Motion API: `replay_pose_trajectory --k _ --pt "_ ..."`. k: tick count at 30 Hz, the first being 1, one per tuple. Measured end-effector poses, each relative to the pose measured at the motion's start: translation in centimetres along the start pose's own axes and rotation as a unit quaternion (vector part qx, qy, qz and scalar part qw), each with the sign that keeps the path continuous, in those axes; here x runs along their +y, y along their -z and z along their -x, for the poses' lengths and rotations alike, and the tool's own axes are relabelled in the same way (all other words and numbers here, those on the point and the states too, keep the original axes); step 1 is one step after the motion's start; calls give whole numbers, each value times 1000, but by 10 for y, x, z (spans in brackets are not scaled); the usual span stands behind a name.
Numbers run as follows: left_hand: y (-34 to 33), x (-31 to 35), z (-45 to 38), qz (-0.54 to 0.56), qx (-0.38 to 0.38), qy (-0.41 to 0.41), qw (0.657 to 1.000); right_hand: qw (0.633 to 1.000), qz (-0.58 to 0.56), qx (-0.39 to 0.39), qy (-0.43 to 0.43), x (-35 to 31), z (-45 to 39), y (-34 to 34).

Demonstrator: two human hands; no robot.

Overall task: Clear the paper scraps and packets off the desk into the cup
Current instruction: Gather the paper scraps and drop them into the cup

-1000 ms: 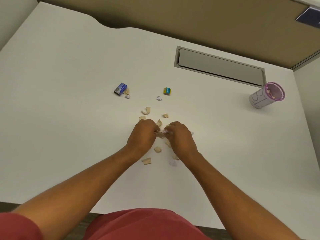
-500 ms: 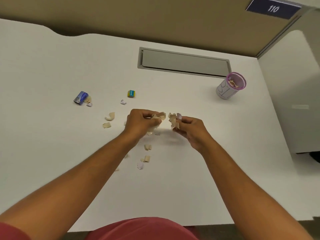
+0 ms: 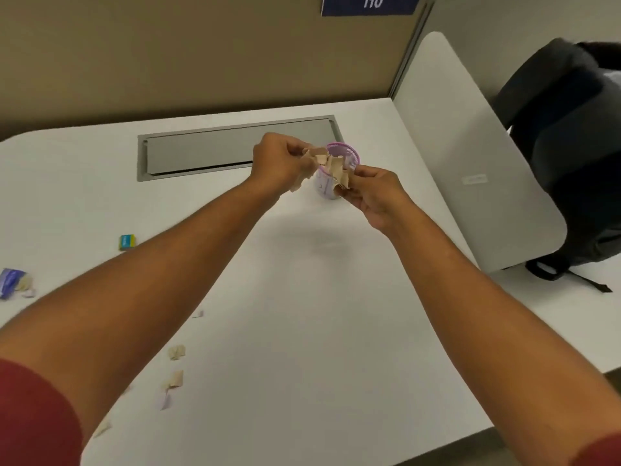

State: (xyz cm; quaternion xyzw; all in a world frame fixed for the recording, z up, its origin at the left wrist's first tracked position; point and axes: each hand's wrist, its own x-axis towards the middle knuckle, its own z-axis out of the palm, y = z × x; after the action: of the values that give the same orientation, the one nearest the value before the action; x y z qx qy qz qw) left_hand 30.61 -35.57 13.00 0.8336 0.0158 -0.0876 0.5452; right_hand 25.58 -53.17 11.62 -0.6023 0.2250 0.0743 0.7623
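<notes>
The pink-rimmed white cup [image 3: 346, 155] stands upright on the white desk [image 3: 319, 297] near its back right corner. My left hand [image 3: 277, 161] and my right hand [image 3: 373, 193] are both raised just in front of the cup, each pinched on a bunch of tan paper scraps [image 3: 327, 164] that overlaps the cup's near rim. Several loose scraps [image 3: 175, 352] lie on the desk under my left forearm. A green-blue packet [image 3: 127, 241] sits at the left, and a blue packet [image 3: 10, 282] lies at the far left edge.
A grey recessed cable hatch [image 3: 201, 153] runs along the back of the desk behind my left hand. A white divider panel [image 3: 470, 156] stands on the right, with a dark backpack [image 3: 571, 146] beyond it. A tan partition wall rises behind.
Both hands have lifted the gathered scraps off the desk and carried them forward and right to the cup's rim. The view has swung right, so the packets now sit at the left.
</notes>
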Motion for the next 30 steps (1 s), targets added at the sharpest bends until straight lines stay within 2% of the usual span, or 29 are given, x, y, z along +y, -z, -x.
replay_pose_trajectory --k 5,9,12,16,23,27,30 --pt "-53 22 -63 -184 -28 -62 981 999 -38 21 9 -16 -23 35" --pt "-85 13 -91 -386 -97 -119 910 997 -58 39 12 -11 -32 57" --pt "-99 9 -101 -463 -144 -148 862 997 -66 44 16 -4 -34 69" --pt "-104 10 -105 -502 -165 -171 832 997 -63 48 19 3 -33 79" --pt "-76 49 -101 -493 -209 -186 824 998 -46 42 17 7 -34 77" --pt "-59 62 -99 -493 -172 -216 825 998 -47 29 19 9 -35 72" --pt "-62 54 -98 -514 -163 -200 818 998 -48 30 21 10 -35 70"
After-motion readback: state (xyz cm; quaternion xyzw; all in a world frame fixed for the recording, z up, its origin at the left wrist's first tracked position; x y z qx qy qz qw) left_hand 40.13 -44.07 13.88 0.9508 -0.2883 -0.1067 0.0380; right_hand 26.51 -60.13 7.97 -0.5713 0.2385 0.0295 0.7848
